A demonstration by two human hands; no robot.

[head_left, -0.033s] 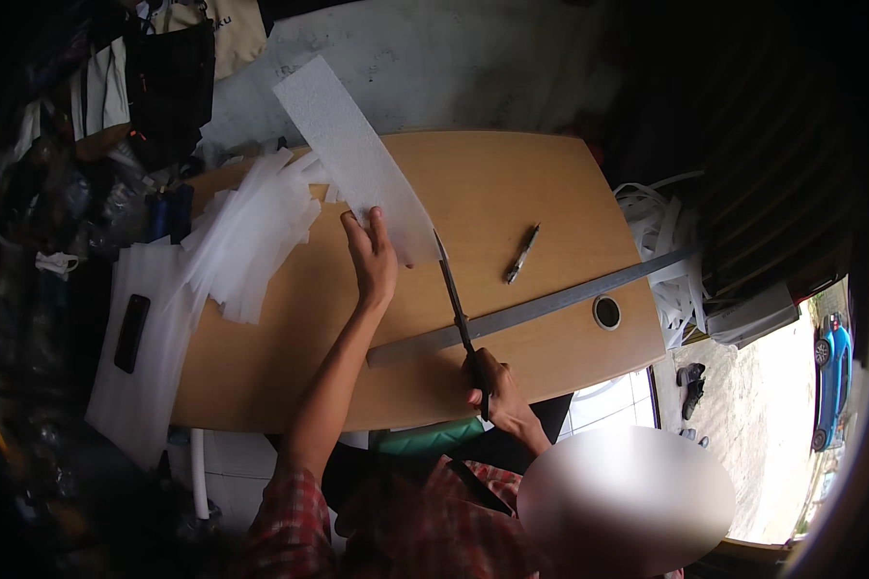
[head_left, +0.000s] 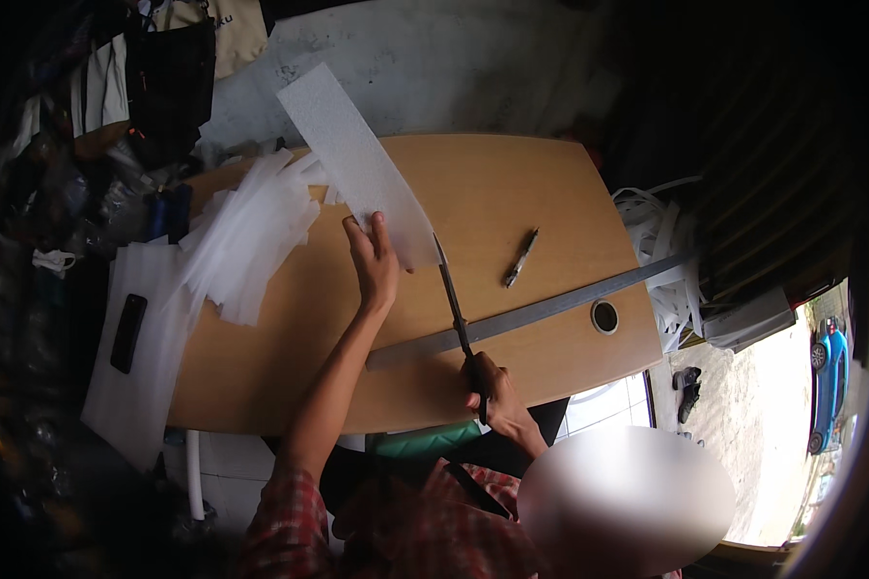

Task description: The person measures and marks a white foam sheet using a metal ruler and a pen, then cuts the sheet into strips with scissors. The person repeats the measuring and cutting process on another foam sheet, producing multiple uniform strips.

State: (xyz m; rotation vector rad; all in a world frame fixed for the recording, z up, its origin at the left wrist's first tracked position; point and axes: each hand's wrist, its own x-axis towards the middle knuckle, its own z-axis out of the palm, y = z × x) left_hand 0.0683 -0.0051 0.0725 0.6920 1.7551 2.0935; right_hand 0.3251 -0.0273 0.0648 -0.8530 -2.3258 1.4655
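Note:
A white foam sheet strip (head_left: 352, 150) slants up and away over the table, pinched near its lower end by my left hand (head_left: 372, 265). My right hand (head_left: 500, 400) is closed around the handles of a pair of dark scissors (head_left: 454, 304). The scissors' tips meet the strip's lower right edge; whether the blades are apart there is hard to see. Beneath the scissors, a long grey metal ruler (head_left: 531, 307) lies slantwise on the table. A pen (head_left: 522, 258) rests beyond it.
The wooden table (head_left: 512, 183) has a round cable hole (head_left: 603, 317) at right. On its left lie many overlapping white foam strips (head_left: 251, 222), and a black phone (head_left: 128, 333) on foam sheets. Thin white offcuts (head_left: 671, 261) heap beyond the right edge. Shoes (head_left: 686, 394) stand on the floor.

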